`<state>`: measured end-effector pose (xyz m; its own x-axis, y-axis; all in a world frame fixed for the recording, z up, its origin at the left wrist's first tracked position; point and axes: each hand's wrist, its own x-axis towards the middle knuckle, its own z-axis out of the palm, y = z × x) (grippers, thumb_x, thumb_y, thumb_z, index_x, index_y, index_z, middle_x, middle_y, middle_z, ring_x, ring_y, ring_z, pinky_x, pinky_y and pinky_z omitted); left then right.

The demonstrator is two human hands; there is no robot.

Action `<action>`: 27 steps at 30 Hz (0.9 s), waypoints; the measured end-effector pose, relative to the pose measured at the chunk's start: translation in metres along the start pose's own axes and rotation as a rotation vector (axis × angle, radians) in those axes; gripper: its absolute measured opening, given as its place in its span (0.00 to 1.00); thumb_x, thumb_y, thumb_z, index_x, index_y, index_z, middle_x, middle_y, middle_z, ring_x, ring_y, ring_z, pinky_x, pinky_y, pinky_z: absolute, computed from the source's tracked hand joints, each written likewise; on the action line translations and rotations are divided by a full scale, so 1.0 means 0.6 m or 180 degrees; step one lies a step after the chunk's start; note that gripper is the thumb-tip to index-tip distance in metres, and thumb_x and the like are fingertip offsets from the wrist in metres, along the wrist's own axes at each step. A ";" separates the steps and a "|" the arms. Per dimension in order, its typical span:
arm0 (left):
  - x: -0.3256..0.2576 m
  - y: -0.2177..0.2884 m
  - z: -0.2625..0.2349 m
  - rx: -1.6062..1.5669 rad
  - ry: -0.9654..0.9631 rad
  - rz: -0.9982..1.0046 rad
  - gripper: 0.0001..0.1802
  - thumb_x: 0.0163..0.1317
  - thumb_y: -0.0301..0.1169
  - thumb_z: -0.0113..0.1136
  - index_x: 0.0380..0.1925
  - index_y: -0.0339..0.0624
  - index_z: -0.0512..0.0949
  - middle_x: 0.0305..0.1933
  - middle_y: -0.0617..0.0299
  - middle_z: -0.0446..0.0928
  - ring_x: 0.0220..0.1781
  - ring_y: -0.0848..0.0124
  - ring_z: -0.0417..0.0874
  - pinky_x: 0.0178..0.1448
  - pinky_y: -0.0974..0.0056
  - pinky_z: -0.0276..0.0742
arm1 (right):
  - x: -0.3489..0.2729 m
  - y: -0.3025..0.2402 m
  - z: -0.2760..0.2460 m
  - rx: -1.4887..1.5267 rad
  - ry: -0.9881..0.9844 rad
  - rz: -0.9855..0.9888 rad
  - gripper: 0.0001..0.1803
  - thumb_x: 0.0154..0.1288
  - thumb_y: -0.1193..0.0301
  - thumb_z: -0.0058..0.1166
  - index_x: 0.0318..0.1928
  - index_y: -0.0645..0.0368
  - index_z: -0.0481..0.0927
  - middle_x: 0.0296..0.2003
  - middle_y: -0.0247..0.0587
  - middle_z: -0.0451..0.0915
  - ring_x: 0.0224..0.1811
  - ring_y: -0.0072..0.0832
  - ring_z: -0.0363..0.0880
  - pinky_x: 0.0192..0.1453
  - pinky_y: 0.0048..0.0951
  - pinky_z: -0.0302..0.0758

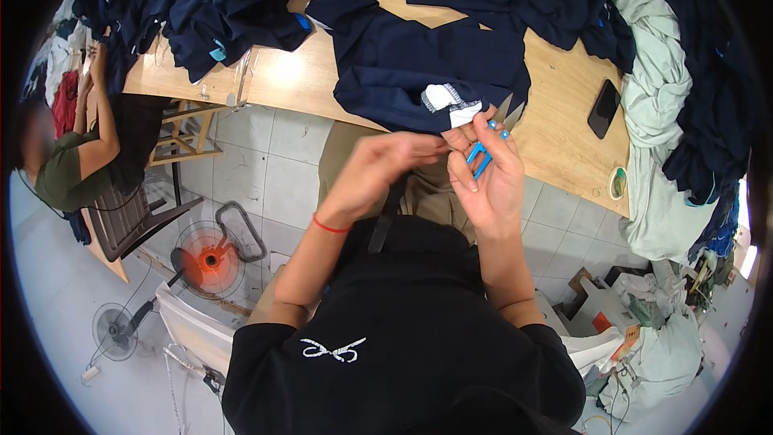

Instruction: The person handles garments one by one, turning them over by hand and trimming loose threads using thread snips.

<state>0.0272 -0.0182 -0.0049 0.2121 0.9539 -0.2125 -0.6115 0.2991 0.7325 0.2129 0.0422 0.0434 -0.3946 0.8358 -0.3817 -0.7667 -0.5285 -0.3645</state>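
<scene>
My right hand (pixel 494 173) is closed around small thread snips with blue handles (pixel 481 163), their metal blades (pixel 504 108) pointing away from me. Its fingers also meet a white piece of cloth (pixel 465 115) at the edge of a dark navy garment (pixel 419 60), which lies on the table and hangs slightly over the front edge. A white oval patch with dark edging (pixel 439 97) shows on that garment. My left hand (pixel 386 163), blurred by motion, reaches toward the right hand's fingers; whether it pinches anything is not clear.
Navy garments (pixel 233 8) heap along the back of the wooden table (pixel 564 129). On the right lie a black phone (pixel 604 109), a small round container (pixel 617 184) and pale green cloth (pixel 656 56). At left, a person (pixel 80 145) works near fans (pixel 211 259).
</scene>
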 end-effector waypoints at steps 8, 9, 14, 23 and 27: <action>0.044 0.000 0.070 -0.1185 0.0613 0.0973 0.12 0.80 0.26 0.59 0.57 0.32 0.81 0.54 0.52 0.88 0.53 0.65 0.90 0.64 0.57 0.84 | -0.019 0.039 0.038 -0.0884 0.0457 -0.0318 0.05 0.80 0.76 0.58 0.52 0.60 0.81 0.46 0.45 0.89 0.41 0.24 0.91 0.20 0.19 0.58; 0.046 0.006 0.072 -0.1183 0.0912 0.1258 0.10 0.80 0.25 0.58 0.55 0.33 0.82 0.53 0.53 0.88 0.51 0.66 0.90 0.62 0.59 0.85 | -0.017 0.039 0.032 -0.0883 0.0447 -0.0323 0.05 0.80 0.76 0.58 0.52 0.60 0.81 0.46 0.45 0.89 0.41 0.24 0.91 0.20 0.19 0.58; 0.039 0.039 0.063 -0.0865 0.0930 0.1575 0.13 0.82 0.25 0.53 0.61 0.35 0.77 0.58 0.51 0.84 0.59 0.62 0.88 0.68 0.50 0.86 | -0.010 0.024 0.025 -0.2342 0.0232 -0.1026 0.11 0.77 0.82 0.58 0.56 0.69 0.84 0.58 0.54 0.87 0.37 0.20 0.87 0.29 0.16 0.72; 0.019 0.045 0.062 -0.0564 0.0536 0.1641 0.20 0.75 0.18 0.62 0.64 0.33 0.73 0.59 0.52 0.84 0.57 0.66 0.88 0.61 0.59 0.89 | 0.000 -0.001 0.030 -0.3416 -0.0424 -0.1310 0.13 0.72 0.87 0.58 0.54 0.70 0.88 0.40 0.41 0.90 0.27 0.12 0.77 0.31 0.17 0.72; 0.020 0.051 0.059 -0.0439 0.0820 0.1525 0.30 0.67 0.12 0.68 0.67 0.33 0.71 0.59 0.51 0.84 0.58 0.67 0.87 0.63 0.61 0.87 | -0.020 0.006 0.037 -0.3309 -0.0030 -0.1331 0.11 0.74 0.83 0.60 0.52 0.67 0.89 0.37 0.37 0.88 0.27 0.11 0.75 0.30 0.16 0.70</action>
<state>0.0382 0.0015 0.0376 -0.2966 0.9542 -0.0406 -0.6914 -0.1852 0.6983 0.2037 0.0335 0.0657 -0.2123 0.9755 -0.0583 -0.0461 -0.0696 -0.9965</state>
